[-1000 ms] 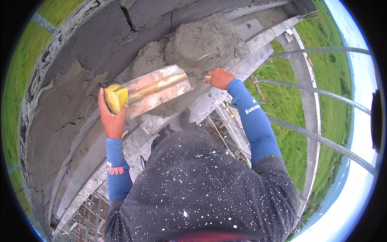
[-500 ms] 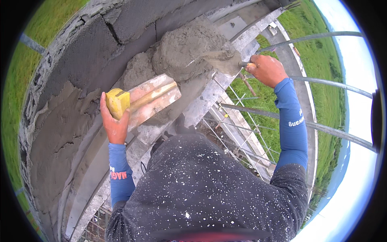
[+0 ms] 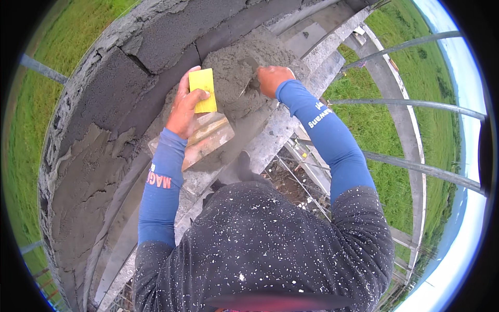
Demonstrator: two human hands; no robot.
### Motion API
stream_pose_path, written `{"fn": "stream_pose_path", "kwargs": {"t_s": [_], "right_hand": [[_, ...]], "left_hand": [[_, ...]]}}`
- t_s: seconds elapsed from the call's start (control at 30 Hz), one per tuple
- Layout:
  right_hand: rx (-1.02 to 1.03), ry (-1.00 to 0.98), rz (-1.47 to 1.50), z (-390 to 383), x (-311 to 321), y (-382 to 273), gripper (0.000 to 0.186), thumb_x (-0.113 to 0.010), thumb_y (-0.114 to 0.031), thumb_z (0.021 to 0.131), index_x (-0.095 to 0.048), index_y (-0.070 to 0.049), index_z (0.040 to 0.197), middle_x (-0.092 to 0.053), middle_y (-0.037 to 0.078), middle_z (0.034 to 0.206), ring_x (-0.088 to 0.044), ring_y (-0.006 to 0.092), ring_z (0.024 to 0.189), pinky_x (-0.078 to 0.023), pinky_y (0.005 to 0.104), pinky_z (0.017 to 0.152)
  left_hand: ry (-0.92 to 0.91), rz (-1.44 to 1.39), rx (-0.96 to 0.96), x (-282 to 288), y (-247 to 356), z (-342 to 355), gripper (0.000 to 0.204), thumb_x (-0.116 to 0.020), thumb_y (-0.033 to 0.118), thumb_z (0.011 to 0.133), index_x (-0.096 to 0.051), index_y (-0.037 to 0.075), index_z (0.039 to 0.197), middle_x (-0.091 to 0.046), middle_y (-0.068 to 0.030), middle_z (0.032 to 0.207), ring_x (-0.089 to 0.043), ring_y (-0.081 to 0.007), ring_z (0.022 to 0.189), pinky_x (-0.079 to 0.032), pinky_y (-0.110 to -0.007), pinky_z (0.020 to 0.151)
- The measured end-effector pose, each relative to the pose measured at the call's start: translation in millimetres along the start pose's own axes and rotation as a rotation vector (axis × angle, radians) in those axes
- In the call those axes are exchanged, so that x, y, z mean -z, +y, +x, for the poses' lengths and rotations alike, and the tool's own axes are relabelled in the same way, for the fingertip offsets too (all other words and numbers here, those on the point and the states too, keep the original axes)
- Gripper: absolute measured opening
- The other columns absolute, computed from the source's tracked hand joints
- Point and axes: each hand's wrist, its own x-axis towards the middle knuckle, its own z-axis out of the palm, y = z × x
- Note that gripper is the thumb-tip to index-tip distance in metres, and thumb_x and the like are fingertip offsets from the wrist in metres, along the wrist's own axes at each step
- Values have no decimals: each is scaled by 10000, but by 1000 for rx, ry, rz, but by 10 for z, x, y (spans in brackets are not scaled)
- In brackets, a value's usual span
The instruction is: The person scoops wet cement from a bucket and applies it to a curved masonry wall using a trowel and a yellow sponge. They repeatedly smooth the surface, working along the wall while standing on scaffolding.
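My left hand [image 3: 182, 109] grips a yellow block [image 3: 204, 89], its thumb across the near face. Just below that hand, a light, mortar-stained board with a raised strip [image 3: 212, 136] lies on the ledge. In my right hand [image 3: 274, 81] is a trowel [image 3: 252, 83], with its blade down in the heap of wet grey mortar [image 3: 226, 62]; the fist hides most of its handle. The heap sits against the curved block wall [image 3: 169, 49], and the yellow block is at its left side.
Fresh mortar [image 3: 88, 182] coats the wall's lower left part. Along the right run metal scaffold pipes [image 3: 421, 106] and a curved concrete beam [image 3: 400, 114]. Grass [image 3: 358, 125] shows far below, past the concrete ledge edge [image 3: 273, 127].
My right hand has swung left with the trowel, from the heap's right edge into its middle. My left hand has moved up and right with the yellow block, turning it.
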Motion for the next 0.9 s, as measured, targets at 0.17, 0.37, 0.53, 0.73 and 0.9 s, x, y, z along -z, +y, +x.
{"fn": "stream_pose_path", "kwargs": {"t_s": [0.17, 0.37, 0.53, 0.73, 0.9], "right_hand": [[-132, 217, 230, -300, 278, 362, 329, -610, -183, 974, -643, -25, 1261, -756, 217, 1147, -751, 375, 1029, -591, 495, 866], [-356, 230, 1923, 279, -465, -209, 306, -535, -191, 1056, -549, -54, 1329, -639, 51, 786, -609, 157, 529, -447, 290, 437], [-132, 304, 2259, 657, -696, -569, 317, -582, -252, 1075, -530, -145, 1369, -700, 42, 979, -686, 181, 750, -544, 318, 611], [77, 223, 2804, 942, -645, -296, 206, -595, -247, 1070, -595, -179, 1264, -703, 37, 1093, -699, 181, 931, -589, 349, 725], [-193, -61, 1917, 828, -515, 123, 319, -574, -312, 1070, -605, -159, 1348, -726, 56, 1031, -714, 209, 906, -587, 351, 738]], "left_hand": [[-115, -266, 201, -479, 191, 739, 550, -720, 281, 889, -512, 119, 1372, -626, -67, 1225, -642, -234, 1059, -557, -481, 852], [-79, 564, -122, -1142, 164, 1416, 391, -750, 207, 844, -579, 28, 1147, -658, -112, 1010, -660, -213, 924, -554, -378, 768], [6, 955, -279, -1360, 106, 1742, 524, -705, 280, 841, -611, -27, 1256, -712, -270, 1206, -700, -418, 1111, -549, -470, 961], [-28, 1094, -328, -1404, 71, 1891, 436, -694, 392, 921, -698, -11, 1090, -746, -242, 1034, -721, -398, 957, -557, -451, 883], [84, 1074, -254, -1243, -183, 2075, 539, -681, 499, 942, -720, -28, 1049, -751, -257, 1025, -717, -408, 948, -552, -456, 888]]}}
